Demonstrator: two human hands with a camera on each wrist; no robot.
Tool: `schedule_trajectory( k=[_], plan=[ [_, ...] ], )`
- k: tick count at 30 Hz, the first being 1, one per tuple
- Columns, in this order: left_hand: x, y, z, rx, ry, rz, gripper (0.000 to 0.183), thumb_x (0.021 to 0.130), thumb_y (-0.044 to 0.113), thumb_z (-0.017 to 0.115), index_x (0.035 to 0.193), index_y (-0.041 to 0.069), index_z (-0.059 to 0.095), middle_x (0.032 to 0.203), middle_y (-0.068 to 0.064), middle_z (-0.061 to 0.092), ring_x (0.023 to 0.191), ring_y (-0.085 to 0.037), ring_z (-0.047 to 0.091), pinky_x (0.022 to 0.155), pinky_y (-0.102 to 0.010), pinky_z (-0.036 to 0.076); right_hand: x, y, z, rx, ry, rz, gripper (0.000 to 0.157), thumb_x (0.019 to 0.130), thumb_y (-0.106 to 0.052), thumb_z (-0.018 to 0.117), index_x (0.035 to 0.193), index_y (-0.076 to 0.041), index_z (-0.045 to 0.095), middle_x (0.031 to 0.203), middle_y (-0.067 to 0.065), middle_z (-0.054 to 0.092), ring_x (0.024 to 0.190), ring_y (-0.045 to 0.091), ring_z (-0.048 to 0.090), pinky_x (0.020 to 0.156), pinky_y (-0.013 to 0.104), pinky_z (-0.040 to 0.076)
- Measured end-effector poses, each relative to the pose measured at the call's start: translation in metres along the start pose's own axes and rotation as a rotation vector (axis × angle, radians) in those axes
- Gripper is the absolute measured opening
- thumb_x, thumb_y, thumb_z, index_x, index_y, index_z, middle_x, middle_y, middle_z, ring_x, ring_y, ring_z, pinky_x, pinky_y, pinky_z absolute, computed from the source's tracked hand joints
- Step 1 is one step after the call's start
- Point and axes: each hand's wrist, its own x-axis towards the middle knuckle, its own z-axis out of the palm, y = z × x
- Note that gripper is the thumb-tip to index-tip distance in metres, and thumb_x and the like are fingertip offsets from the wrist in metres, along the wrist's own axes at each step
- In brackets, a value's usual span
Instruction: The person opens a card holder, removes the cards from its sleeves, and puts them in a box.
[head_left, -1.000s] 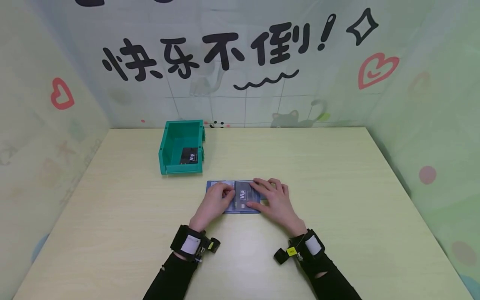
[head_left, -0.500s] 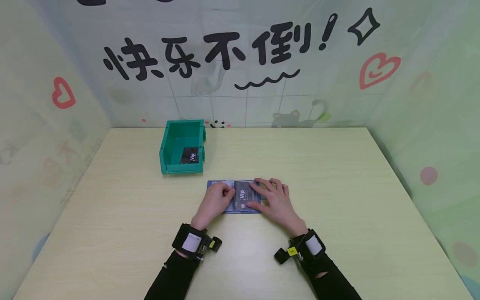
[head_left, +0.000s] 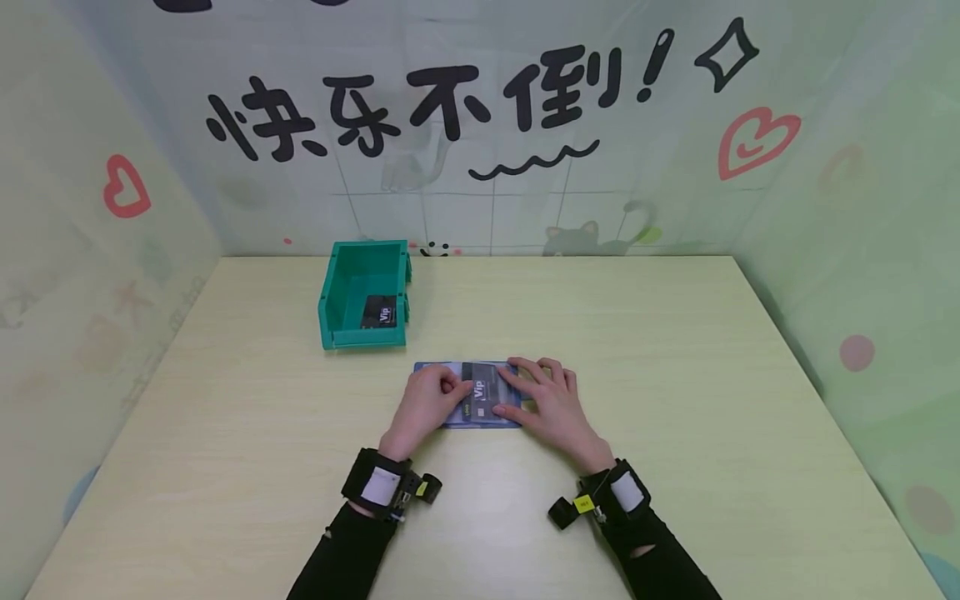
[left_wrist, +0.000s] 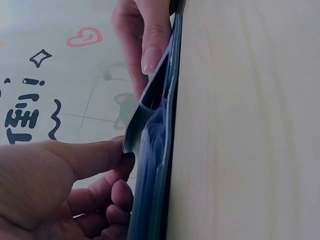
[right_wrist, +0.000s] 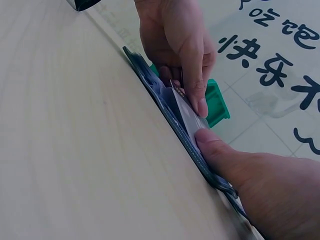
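A blue card holder (head_left: 450,423) lies spread on the table, with clear plastic sleeves seen edge-on in the left wrist view. On its right half is a dark card (head_left: 480,402) marked "Vip", under clear plastic along its right part. My left hand (head_left: 427,406) pinches the card's left edge between thumb and fingers; in the left wrist view that edge bows up from the sleeves. My right hand (head_left: 553,406) rests its spread thumb and fingers on the holder's right side. In the right wrist view the right thumb (right_wrist: 212,145) presses on the sleeve's surface.
A green plastic bin (head_left: 327,310) stands behind and left of the card holder. Inside it lies another black "Vip" card (head_left: 379,312). The pale wooden table (head_left: 660,350) runs back to a printed cloth backdrop (head_left: 315,200).
The card has shifted slightly left, away from the right-hand sleeve edge, along with my left fingertips. My right hand stays in place on the holder.
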Motion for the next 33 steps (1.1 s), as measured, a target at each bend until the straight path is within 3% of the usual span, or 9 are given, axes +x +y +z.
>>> schedule_trajectory(
  k=[6,12,20,25,33],
  plan=[
    [0.000,-0.002,-0.007,-0.009,0.005,-0.069,0.018,0.086,0.022,0.071,0.076,0.007,0.069,0.065,-0.002,0.058,0.063,-0.018,0.051,0.057,-0.029,0.039,0.000,0.000,0.000,0.000,-0.010,-0.001,0.064,0.084,-0.055,0.062,0.136,-0.018,0.055,0.144,0.003,0.045,0.120,0.030,0.031,0.092,0.051,0.027],
    [-0.001,0.000,-0.016,-0.004,0.039,-0.096,0.015,0.085,0.018,0.072,0.083,0.004,0.073,0.072,-0.005,0.067,0.063,-0.016,0.056,0.057,-0.032,0.047,0.000,0.000,0.000,0.004,0.008,-0.015,0.063,0.084,-0.053,0.064,0.135,-0.017,0.057,0.143,0.004,0.046,0.120,0.030,0.032,0.091,0.051,0.028],
    [0.001,-0.007,-0.022,-0.119,-0.014,-0.185,0.016,0.087,0.014,0.069,0.092,-0.001,0.071,0.080,-0.012,0.072,0.051,-0.012,0.061,0.052,-0.028,0.052,0.000,0.001,0.001,-0.001,0.011,-0.014,0.064,0.084,-0.054,0.063,0.135,-0.017,0.056,0.143,0.003,0.046,0.120,0.030,0.031,0.092,0.051,0.028],
    [0.002,-0.011,-0.029,-0.200,-0.040,-0.205,0.021,0.088,0.010,0.067,0.103,-0.006,0.067,0.089,-0.018,0.072,0.058,-0.015,0.064,0.054,-0.028,0.055,0.000,0.001,0.002,0.004,0.010,-0.014,0.064,0.083,-0.054,0.064,0.135,-0.016,0.056,0.143,0.004,0.046,0.120,0.030,0.031,0.093,0.052,0.027],
    [0.002,-0.016,-0.043,-0.236,-0.033,-0.241,0.027,0.091,0.008,0.063,0.114,-0.007,0.063,0.099,-0.021,0.070,0.073,-0.021,0.065,0.063,-0.033,0.058,0.000,0.001,0.001,0.001,0.019,-0.026,0.064,0.083,-0.053,0.064,0.135,-0.016,0.057,0.143,0.004,0.047,0.120,0.031,0.033,0.093,0.052,0.027]
  ],
)
